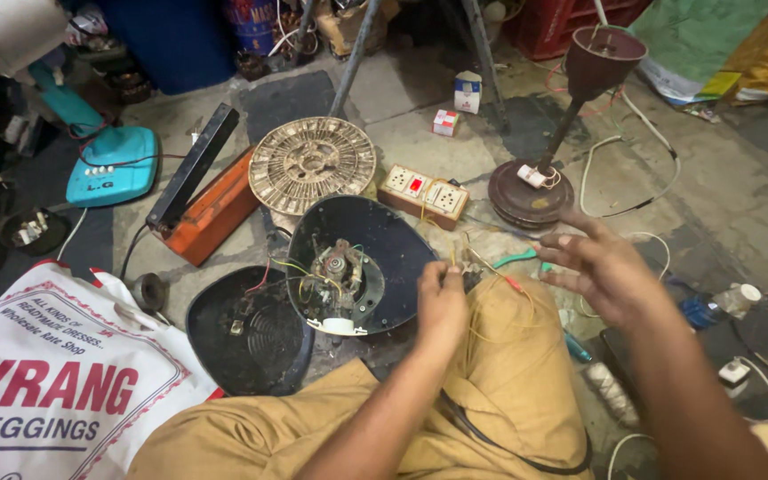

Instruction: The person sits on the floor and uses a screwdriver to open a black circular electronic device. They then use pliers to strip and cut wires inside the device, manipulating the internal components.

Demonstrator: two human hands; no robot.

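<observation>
My left hand [442, 305] rests on my tan-trousered knee and pinches a small part with thin yellow and red wires [491, 276] running from it. Just left of it a black fan base shell [393, 236] is tipped up, showing a small motor and wiring [338, 267] inside. My right hand [602, 271] hovers to the right with fingers spread, holding nothing, close to the wire ends.
A second black fan shell [251, 333] lies at the lower left beside a printed white bag [55, 382]. Behind stand a round dusty fan grille [311, 163], a beige switchboard with sockets [423, 194], a maroon fan stand [531, 191], an orange-and-black box [211, 209] and a teal fan base [113, 166].
</observation>
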